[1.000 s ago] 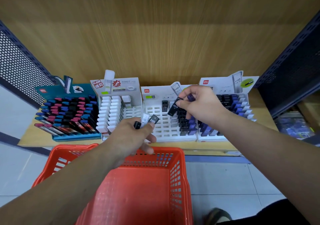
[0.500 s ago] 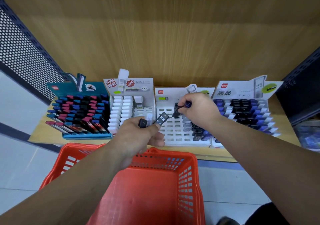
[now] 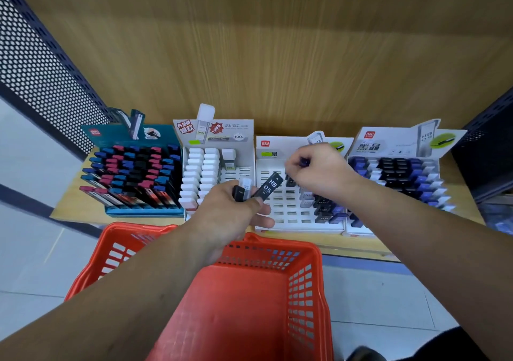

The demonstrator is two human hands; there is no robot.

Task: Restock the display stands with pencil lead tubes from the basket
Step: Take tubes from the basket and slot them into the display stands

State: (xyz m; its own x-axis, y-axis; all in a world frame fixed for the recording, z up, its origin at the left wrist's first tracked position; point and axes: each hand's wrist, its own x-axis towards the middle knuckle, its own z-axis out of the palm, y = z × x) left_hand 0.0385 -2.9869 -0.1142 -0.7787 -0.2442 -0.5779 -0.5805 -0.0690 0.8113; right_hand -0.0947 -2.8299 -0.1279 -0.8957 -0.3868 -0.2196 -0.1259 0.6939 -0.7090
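Head view: right hand (image 3: 319, 170) still pinches purple tube (image 3: 304, 162); left hand (image 3: 230, 216) still grips tubes (image 3: 268, 188).

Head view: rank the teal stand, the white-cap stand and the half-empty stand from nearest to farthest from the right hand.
1. Half-empty stand: directly under the right hand, which pinches a purple tube.
2. White-cap stand: next stand to the left.
3. Teal stand: at the far left end of the shelf.
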